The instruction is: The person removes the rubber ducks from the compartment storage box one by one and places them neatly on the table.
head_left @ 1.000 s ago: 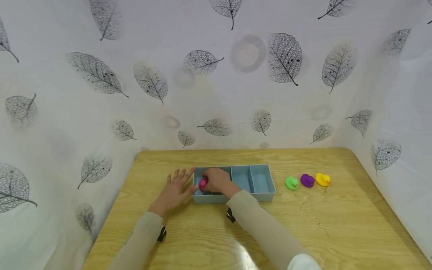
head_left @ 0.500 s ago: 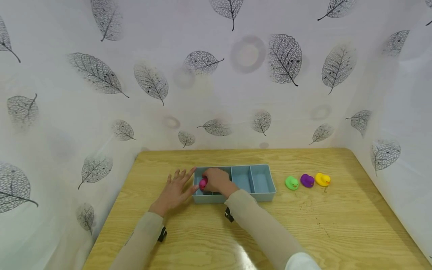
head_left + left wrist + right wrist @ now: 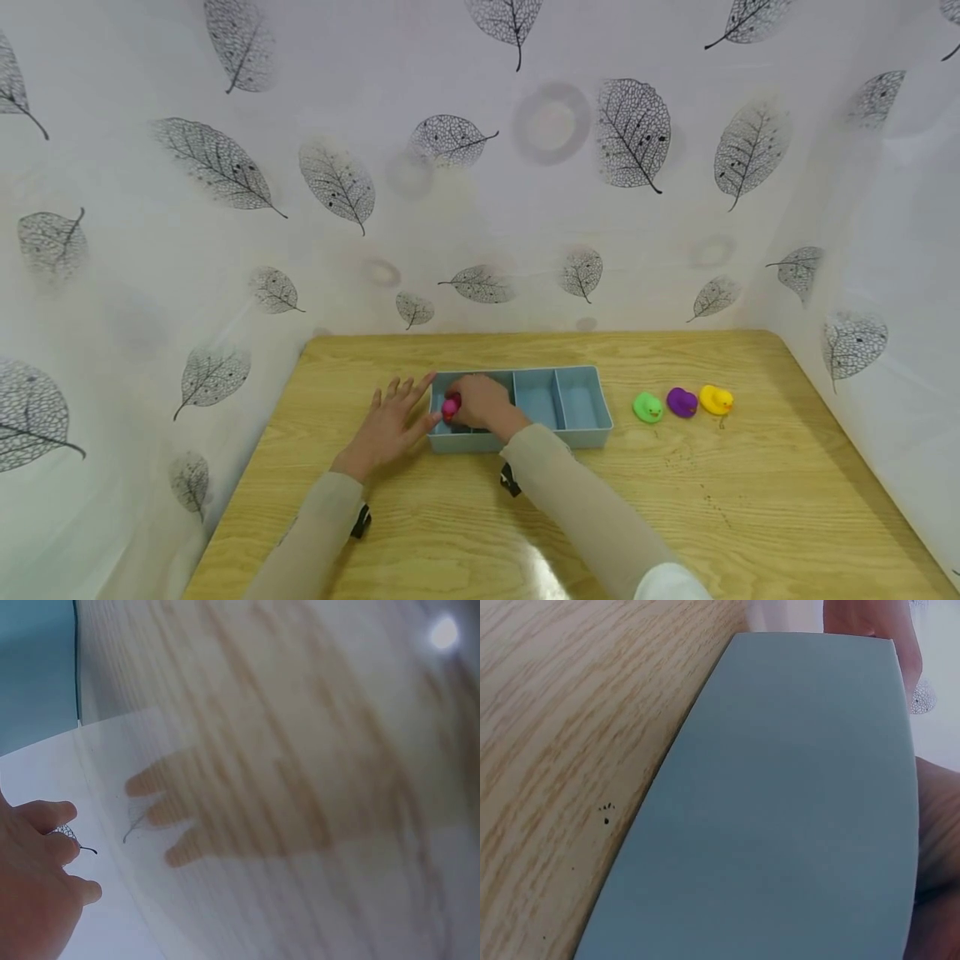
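A pale blue divided box [image 3: 592,438] sits lengthwise on the table. In its leftmost compartment is a small pink rubber duck [image 3: 450,408], which my right hand [image 3: 486,402] pinches from the right. The fingertips are mostly hidden behind the back of that hand. My left hand [image 3: 382,435], fingers spread, lies at the box's left end, with thumb and index finger at its rim. In the right wrist view the long box wall [image 3: 780,787] covers most of the right hand [image 3: 937,832]. The left wrist view catches the left hand [image 3: 37,885] beside the box's corner [image 3: 37,675].
Right of the box stand a green duck [image 3: 648,407], a purple duck [image 3: 682,402] and a yellow duck [image 3: 716,400] in a row. The wooden table [image 3: 450,533] is backed by a white leaf-patterned curtain [image 3: 480,208] on the far side and both flanks.
The pink duck and the right hand have shifted very slightly within the leftmost compartment. The left hand keeps its place, and the view tilts a touch.
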Demonstrator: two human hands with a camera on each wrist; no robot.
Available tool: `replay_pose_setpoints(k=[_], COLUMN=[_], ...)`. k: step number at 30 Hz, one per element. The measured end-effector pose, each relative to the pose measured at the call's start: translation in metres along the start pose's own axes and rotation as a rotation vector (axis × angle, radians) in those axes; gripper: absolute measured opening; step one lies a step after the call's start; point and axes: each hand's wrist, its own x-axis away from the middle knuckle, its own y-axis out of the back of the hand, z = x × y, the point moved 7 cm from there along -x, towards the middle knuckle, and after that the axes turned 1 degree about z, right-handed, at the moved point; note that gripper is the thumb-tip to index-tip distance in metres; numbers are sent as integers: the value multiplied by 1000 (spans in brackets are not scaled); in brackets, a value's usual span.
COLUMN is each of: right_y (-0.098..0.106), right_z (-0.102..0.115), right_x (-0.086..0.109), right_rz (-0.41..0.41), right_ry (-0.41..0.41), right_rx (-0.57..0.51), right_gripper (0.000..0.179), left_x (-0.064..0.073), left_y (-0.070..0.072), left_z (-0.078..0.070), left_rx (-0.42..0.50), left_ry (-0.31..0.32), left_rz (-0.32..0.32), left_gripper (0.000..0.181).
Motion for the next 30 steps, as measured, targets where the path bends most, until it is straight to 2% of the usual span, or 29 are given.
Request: replay_pose_setpoints(k=[8, 21, 30], right_y=[-2, -2, 1], right_z=[-1, -2, -2], right_x=[-1, 2, 6], right_rz=[-2, -53, -40], right_ry=[20, 92, 98], right_rx=[-16, -64, -93], right_gripper=[40, 47, 48], left_x=[1, 2, 0], left_y=[-1, -2, -2], left_z=[0, 1, 0], left_rx=[-9, 10, 1], left_ry=[-8, -6, -18], left_rz=[-18, -21, -49], left_gripper=[74, 75, 75])
